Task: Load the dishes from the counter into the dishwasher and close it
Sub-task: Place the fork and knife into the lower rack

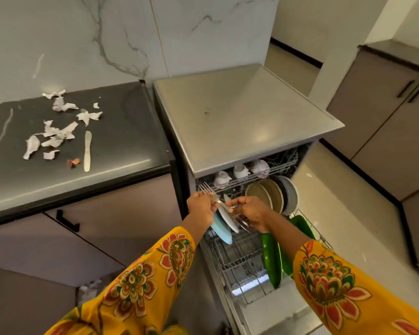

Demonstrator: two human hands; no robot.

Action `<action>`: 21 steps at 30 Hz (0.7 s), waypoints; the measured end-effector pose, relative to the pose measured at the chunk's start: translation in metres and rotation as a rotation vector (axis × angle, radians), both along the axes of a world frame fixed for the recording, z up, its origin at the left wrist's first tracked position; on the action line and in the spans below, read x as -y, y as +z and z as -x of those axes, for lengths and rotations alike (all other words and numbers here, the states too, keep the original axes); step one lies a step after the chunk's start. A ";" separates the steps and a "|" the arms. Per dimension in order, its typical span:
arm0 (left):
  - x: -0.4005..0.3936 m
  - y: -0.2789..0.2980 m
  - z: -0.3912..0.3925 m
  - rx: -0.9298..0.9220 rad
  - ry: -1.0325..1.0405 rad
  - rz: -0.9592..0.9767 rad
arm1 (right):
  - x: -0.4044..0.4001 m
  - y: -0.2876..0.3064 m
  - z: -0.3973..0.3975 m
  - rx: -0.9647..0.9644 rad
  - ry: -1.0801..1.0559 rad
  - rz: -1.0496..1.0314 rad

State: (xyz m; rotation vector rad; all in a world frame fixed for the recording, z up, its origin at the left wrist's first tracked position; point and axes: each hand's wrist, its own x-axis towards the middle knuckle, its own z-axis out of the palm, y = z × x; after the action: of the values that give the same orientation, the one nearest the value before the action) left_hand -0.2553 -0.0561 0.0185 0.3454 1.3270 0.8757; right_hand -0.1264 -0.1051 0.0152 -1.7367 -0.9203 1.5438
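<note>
Both arms reached out over the open dishwasher (pixel 249 122), hands meeting above the lower rack (pixel 240 264). The left hand (pixel 201 205) pinched the fork (pixel 212 193) near its neck, and the right hand (pixel 248 212) curled around the handle end. The fork lay nearly level, long axis running left to right, tines aimed up-left toward the counter (pixel 131 141). A butter knife (pixel 87 151) lay there, lengthwise.
</note>
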 end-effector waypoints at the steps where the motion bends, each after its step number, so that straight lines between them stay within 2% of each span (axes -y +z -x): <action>1: 0.004 -0.006 -0.010 -0.021 -0.003 0.009 | 0.006 -0.007 -0.009 -0.013 -0.007 0.025; 13: 0.034 -0.081 -0.084 -0.182 -0.083 0.039 | 0.066 -0.083 -0.099 -0.114 -0.174 0.251; 17: 0.036 -0.105 -0.096 -0.293 -0.218 -0.022 | 0.079 -0.107 -0.114 -0.137 -0.241 0.305; 21: 0.032 -0.135 -0.100 -0.362 -0.327 -0.002 | 0.094 -0.142 -0.118 -0.176 -0.340 0.385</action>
State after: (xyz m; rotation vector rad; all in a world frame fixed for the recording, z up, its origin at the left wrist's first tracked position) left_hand -0.1558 -0.0886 -0.1161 0.7267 1.5454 0.5541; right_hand -0.0087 -0.1996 -0.1270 -1.8593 -0.2301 1.6802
